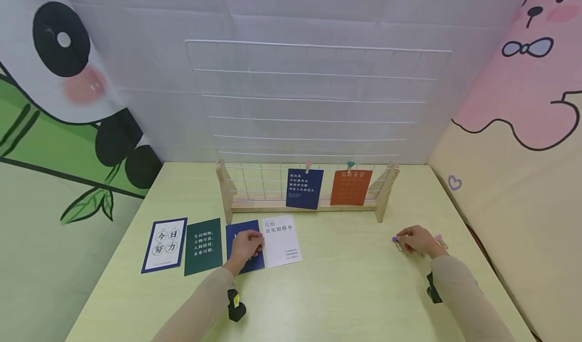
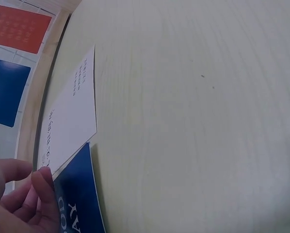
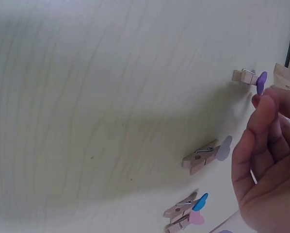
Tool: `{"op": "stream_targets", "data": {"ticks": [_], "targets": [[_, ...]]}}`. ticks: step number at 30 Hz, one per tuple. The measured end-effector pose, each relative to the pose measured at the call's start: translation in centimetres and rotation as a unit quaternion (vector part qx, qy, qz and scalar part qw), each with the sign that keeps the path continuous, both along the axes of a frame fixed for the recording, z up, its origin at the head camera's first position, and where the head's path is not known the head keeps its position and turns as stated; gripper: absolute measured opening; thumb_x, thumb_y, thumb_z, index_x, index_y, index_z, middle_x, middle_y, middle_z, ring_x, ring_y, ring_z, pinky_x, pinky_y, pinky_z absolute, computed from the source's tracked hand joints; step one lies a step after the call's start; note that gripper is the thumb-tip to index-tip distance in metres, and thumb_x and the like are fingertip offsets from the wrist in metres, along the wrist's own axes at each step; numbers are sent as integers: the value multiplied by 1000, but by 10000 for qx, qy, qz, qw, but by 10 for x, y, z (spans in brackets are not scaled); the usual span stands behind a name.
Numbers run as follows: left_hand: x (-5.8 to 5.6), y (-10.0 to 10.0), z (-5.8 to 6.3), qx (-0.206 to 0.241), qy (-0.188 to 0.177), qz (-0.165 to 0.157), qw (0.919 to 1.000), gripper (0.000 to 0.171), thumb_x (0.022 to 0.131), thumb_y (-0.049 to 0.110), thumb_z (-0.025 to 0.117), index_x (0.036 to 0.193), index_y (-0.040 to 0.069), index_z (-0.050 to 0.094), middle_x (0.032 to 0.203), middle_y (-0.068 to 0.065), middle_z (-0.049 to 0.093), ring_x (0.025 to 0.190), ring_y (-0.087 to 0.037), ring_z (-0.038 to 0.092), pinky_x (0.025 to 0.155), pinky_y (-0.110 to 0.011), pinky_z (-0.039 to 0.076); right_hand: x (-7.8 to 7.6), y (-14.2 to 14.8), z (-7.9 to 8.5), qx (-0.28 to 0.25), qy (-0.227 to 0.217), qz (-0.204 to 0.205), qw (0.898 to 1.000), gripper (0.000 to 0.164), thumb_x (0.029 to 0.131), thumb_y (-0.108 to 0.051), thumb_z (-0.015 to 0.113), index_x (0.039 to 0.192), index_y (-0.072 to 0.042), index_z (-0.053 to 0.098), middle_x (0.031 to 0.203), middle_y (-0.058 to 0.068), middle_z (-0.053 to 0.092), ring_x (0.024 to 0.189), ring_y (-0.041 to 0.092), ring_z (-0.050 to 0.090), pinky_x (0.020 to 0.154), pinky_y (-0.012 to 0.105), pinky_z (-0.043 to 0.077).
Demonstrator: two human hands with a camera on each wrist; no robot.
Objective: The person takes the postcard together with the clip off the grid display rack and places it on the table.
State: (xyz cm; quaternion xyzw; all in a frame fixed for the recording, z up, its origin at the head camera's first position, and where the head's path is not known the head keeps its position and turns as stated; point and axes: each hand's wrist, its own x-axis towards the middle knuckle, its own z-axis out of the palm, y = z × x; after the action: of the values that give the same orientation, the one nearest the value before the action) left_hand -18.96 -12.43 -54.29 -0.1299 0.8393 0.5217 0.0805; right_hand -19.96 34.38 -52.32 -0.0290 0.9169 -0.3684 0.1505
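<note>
My left hand [image 1: 246, 248] pinches a blue card [image 2: 79, 194] at its right edge, thumb and forefinger meeting there. A thin shadow runs along the card's lower edge, and the hand covers part of its print. Beside it, a white card [image 1: 282, 242] with dark print lies close to the fingertips. On the right, my right hand [image 1: 419, 241] pinches a small wooden clothespin [image 3: 245, 76] by its purple heart [image 3: 262, 83]. Near that hand lie more clothespins, one with a grey heart [image 3: 224, 148], one with a blue heart [image 3: 200, 201] and one with a pink heart [image 3: 196, 217].
Behind the cards stands a wire grid rack [image 1: 254, 183] on wooden feet. A navy card [image 1: 303, 188] and an orange card [image 1: 351, 188] hang clipped on it. At left lie a green card [image 1: 203, 246] and a blue-bordered white card [image 1: 164, 245]. Printed walls enclose the table.
</note>
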Motion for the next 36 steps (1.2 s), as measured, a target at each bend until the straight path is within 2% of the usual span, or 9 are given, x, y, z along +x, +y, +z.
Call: {"op": "stream_targets", "data": {"ticks": [7, 12, 17, 23, 30, 33, 34, 35, 36], "targets": [[-5, 0, 5, 21, 308, 88, 9995, 19, 85, 12, 57, 99, -1, 61, 76, -8, 60, 61, -16, 54, 49, -24, 46, -8, -5, 6, 134, 539, -230, 9982, 26, 89, -14, 51, 100, 9, 58, 56, 3, 54, 50, 15, 51, 48, 27, 41], [-11, 0, 10, 19, 441, 156, 9989, 18, 85, 14, 58, 97, 2, 62, 79, -9, 61, 62, -17, 55, 46, -30, 46, -15, -19, 20, -108, 1014, -262, 9944, 29, 90, -15, 50, 104, 10, 57, 59, 7, 56, 52, 20, 55, 51, 29, 43], [-16, 1, 17, 38, 590, 122, 9982, 18, 86, 17, 57, 98, 3, 61, 82, -9, 60, 69, -21, 56, 50, -31, 47, -20, -34, 34, -602, 1383, -350, 9879, 29, 90, -11, 50, 106, 12, 56, 61, 12, 58, 51, 20, 56, 55, 40, 48], [-21, 0, 24, 65, 1017, 29, 9948, 22, 86, 19, 57, 99, 1, 61, 81, -9, 59, 71, -22, 58, 53, -40, 48, -27, -52, 44, -1015, 1534, -605, 9811, 28, 90, -11, 50, 107, 11, 56, 64, 14, 59, 50, 12, 54, 53, 34, 49], [-35, -2, 20, 89, 1402, -140, 9900, 23, 86, 25, 59, 99, 6, 61, 86, -7, 58, 73, -19, 58, 54, -43, 47, -34, -71, 59, -1539, 1616, -608, 9729, 28, 91, -14, 50, 107, 8, 58, 68, 19, 57, 54, 17, 53, 49, 25, 46], [-37, 0, 33, 105, 1576, -313, 9870, 23, 86, 21, 58, 99, 2, 60, 87, -7, 58, 75, -19, 57, 59, -42, 48, -36, -78, 68, -1645, 1636, -545, 9712, 28, 91, -14, 51, 107, 7, 58, 68, 17, 57, 56, 21, 54, 50, 24, 46], [-46, -2, 21, 51, 1754, -348, 9839, 23, 86, 25, 58, 98, 6, 61, 86, -4, 58, 74, -16, 57, 57, -39, 48, -37, -81, 71, -1651, 1633, -518, 9713, 28, 91, -14, 50, 107, 7, 58, 68, 18, 57, 57, 24, 54, 50, 24, 46], [-46, -1, 27, 130, 1831, -439, 9820, 21, 87, 23, 57, 99, 6, 61, 87, -4, 58, 75, -17, 56, 60, -36, 49, -38, -84, 74, -1669, 1631, -500, 9711, 28, 91, -13, 50, 107, 7, 57, 68, 18, 57, 58, 27, 54, 50, 24, 46], [-54, -3, 18, 203, 1913, -548, 9798, 20, 88, 21, 56, 100, 5, 61, 90, -5, 58, 78, -18, 56, 63, -33, 48, -39, -87, 77, -1677, 1624, -489, 9711, 28, 91, -13, 50, 108, 8, 57, 69, 19, 57, 59, 28, 54, 50, 24, 46]]}}
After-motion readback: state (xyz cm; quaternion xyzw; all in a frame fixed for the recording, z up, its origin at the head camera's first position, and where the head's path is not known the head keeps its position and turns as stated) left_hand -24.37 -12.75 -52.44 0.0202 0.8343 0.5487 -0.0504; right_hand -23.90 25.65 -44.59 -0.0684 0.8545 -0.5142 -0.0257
